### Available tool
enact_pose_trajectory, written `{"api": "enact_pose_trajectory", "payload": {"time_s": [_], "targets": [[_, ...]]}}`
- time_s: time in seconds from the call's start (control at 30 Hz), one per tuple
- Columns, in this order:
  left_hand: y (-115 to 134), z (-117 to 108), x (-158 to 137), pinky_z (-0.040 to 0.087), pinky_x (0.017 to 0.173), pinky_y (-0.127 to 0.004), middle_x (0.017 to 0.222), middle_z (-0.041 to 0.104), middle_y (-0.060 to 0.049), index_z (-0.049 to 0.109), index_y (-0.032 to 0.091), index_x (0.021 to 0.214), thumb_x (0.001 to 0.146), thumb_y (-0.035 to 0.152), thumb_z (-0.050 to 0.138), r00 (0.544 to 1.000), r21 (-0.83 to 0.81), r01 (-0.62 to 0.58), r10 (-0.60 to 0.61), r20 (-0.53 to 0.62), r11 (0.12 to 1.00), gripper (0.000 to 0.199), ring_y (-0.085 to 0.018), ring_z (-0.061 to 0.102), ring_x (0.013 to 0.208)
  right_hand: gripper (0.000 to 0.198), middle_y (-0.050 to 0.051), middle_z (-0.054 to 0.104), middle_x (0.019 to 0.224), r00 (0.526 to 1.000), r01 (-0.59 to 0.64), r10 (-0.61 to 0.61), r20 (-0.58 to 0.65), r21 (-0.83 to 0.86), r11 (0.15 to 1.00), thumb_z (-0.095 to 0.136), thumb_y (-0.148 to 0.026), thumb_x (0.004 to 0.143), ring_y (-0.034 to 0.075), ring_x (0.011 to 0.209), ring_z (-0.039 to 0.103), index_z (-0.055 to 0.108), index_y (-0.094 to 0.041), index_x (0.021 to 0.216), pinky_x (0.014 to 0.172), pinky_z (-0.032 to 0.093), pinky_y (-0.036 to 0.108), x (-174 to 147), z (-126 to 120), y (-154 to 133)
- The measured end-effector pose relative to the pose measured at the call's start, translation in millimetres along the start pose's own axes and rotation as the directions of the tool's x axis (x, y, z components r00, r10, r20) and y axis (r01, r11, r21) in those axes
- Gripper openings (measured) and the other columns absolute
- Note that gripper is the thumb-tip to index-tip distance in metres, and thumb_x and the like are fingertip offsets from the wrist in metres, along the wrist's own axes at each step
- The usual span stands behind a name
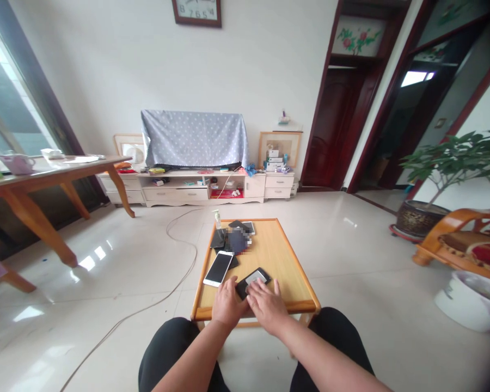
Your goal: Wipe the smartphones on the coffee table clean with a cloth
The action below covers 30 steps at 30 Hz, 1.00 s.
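Observation:
A black smartphone (263, 274) lies at an angle near the front edge of the small wooden table (281, 256). My left hand (227, 306) is closed at the phone's left end, with the thumb by its near edge. Across the phone's middle lies my right hand (267, 307), fingers stretched out and resting on it. A pale grey patch (255, 276) shows by the right fingertips; whether it is a wipe or part of the phone, I cannot tell. Left of the hands lies a white smartphone (219, 268) with a dark screen.
Towards the table's far left stand a clear pump bottle (218, 220), several dark phones and a blurred-out dark item (239, 241). My knees flank the table. A cable (163, 296) runs along the floor at left. Beyond are a low TV cabinet (175, 194) and a potted plant (422, 218).

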<state>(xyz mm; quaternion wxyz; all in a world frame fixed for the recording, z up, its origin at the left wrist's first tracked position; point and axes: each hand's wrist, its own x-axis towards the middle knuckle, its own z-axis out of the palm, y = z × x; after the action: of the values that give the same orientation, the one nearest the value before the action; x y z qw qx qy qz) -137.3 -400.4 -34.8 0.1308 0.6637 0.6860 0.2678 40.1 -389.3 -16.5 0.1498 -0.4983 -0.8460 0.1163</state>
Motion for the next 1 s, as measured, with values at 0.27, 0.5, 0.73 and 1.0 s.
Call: {"api": "enact_pose_trajectory", "payload": {"time_s": [0.27,0.5,0.73,1.0], "targets": [[-9.3,10.3,1.8,0.038,0.109,-0.038,0.129,0.062,-0.009,0.042,0.021,0.138,0.077,0.033,0.064,0.999,-0.008,-0.009,0.009,-0.047,1.0,0.067,-0.026,0.052,0.126,0.056,0.007,0.045,0.154,0.997,0.011,-0.01,0.07,-0.007,1.0,0.015,-0.045,0.106,0.023,0.149,0.026,0.047,-0.025,0.147,0.12,-0.005,0.057,18.4,-2.5,1.9],[-7.3,8.6,2.3,0.038,0.109,-0.04,0.129,0.062,-0.01,0.038,0.018,0.141,0.071,0.038,0.069,0.999,-0.006,0.002,-0.002,-0.044,1.0,0.079,-0.028,0.051,0.128,0.054,0.007,0.043,0.155,0.99,-0.115,0.116,0.081,-0.012,0.993,0.014,-0.039,0.106,0.023,0.147,0.031,0.05,-0.026,0.145,0.119,-0.004,0.06,32.7,-8.3,2.8],[-9.8,9.5,0.9,0.037,0.11,-0.045,0.131,0.062,-0.013,0.033,0.019,0.146,0.084,0.029,0.055,0.996,-0.019,-0.05,0.049,-0.08,0.999,0.067,-0.028,0.052,0.128,0.048,0.004,0.055,0.146,0.984,0.145,-0.15,0.095,0.059,0.988,0.021,-0.031,0.106,0.019,0.141,0.04,0.051,-0.029,0.143,0.122,0.001,0.05,30.2,7.0,-23.9],[-15.0,15.3,5.0,0.038,0.108,-0.043,0.127,0.063,-0.011,0.034,0.017,0.145,0.071,0.04,0.067,0.997,-0.022,-0.036,0.034,-0.074,0.999,0.085,-0.029,0.052,0.125,0.053,0.015,0.053,0.145,0.996,-0.076,0.076,0.039,-0.008,0.997,0.016,-0.032,0.105,0.027,0.142,0.038,0.061,-0.018,0.131,0.118,0.008,0.059,57.5,-7.3,-3.5]]}}
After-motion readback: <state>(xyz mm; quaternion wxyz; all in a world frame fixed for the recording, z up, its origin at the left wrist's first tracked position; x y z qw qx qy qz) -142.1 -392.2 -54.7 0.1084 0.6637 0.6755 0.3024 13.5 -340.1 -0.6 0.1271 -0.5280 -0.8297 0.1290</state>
